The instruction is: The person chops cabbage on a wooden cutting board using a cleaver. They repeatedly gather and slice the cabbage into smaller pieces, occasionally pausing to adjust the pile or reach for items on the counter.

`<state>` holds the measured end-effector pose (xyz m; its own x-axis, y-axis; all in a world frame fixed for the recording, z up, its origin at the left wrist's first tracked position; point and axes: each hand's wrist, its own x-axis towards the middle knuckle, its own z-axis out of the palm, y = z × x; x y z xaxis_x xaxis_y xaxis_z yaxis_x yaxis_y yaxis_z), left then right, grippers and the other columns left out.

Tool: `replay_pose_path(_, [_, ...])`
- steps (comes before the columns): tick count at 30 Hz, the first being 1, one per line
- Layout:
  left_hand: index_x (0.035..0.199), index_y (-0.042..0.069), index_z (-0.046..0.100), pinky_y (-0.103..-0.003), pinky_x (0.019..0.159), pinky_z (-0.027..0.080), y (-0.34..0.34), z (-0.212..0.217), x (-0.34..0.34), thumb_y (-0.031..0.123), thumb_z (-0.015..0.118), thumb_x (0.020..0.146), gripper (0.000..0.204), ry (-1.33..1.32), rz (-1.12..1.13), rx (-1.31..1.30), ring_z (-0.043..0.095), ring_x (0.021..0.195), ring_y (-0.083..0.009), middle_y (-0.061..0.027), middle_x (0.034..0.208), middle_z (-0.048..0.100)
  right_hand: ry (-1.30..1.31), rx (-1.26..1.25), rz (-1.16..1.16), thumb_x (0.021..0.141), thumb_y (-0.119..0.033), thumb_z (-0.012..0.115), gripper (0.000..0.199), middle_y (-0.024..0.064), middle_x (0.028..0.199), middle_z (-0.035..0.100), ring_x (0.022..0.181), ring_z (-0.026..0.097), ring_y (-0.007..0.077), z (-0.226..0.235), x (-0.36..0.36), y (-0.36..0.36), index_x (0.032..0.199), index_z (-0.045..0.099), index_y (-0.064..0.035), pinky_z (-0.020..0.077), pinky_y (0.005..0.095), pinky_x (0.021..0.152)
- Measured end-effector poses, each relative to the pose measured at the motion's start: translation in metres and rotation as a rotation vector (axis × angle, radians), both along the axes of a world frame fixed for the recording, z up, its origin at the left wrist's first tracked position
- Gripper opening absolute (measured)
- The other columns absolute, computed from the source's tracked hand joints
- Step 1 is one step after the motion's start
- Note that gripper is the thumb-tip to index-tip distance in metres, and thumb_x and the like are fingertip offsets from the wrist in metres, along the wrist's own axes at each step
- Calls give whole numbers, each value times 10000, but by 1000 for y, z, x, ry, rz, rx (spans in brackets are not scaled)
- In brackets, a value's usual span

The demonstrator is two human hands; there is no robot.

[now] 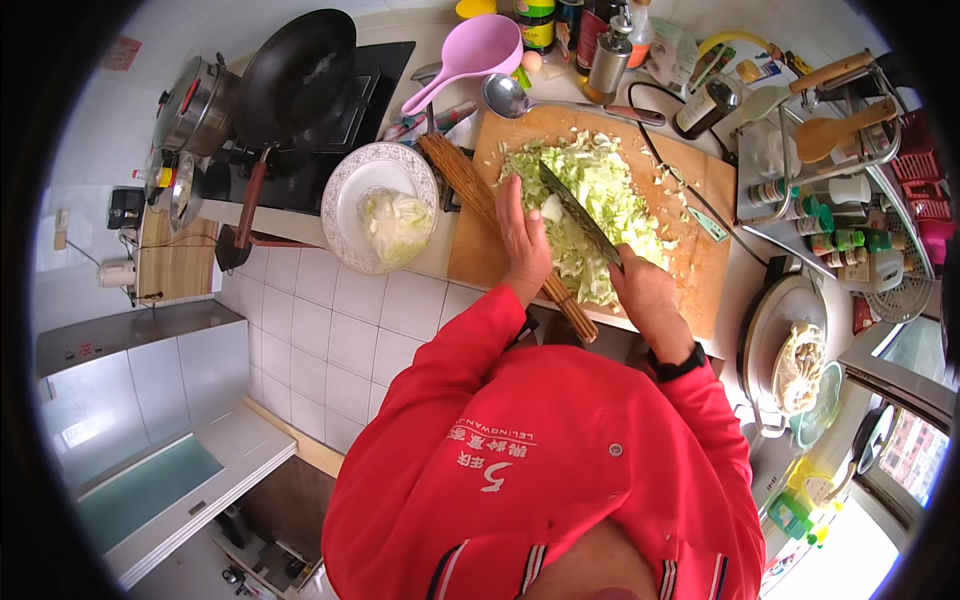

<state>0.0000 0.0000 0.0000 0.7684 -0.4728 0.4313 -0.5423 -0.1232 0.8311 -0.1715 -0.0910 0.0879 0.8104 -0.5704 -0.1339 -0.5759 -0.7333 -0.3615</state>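
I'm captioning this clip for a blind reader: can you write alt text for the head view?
A person in a red jacket chops pale green cabbage on a wooden cutting board, right hand gripping a dark cleaver, left hand steadying the pile. A patterned white plate of cabbage sits beside a black wok.
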Motion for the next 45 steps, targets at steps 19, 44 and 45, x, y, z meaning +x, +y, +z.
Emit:
replay_pose_path(19, [1423,-25,322,-458,1114,227,4,-2,0,310,303,1005,537,45,25,-16,314,1334,-389,-219,1451,347,-192,2,26,904,-216,541,157,153,690,635,638,632,347,1,-3,12,945,532,-65,506,443,558])
replay_pose_path(44, [1337,-23,426,-461,1074,298,-6,1,-2,229,350,973,449,36,-22,100,405,1249,-395,-228,1339,455,-107,-87,-171,906,-259,558,259,204,707,638,655,628,394,4,-10,-34,1042,579,-40,493,477,580])
replay_pose_path(45, [1337,-23,427,-462,1075,297,-5,2,-2,231,350,973,450,58,-26,100,404,1251,-395,-229,1340,455,-90,-33,-168,906,-260,557,257,200,705,639,652,629,389,5,-8,-33,1043,580,-44,493,478,579])
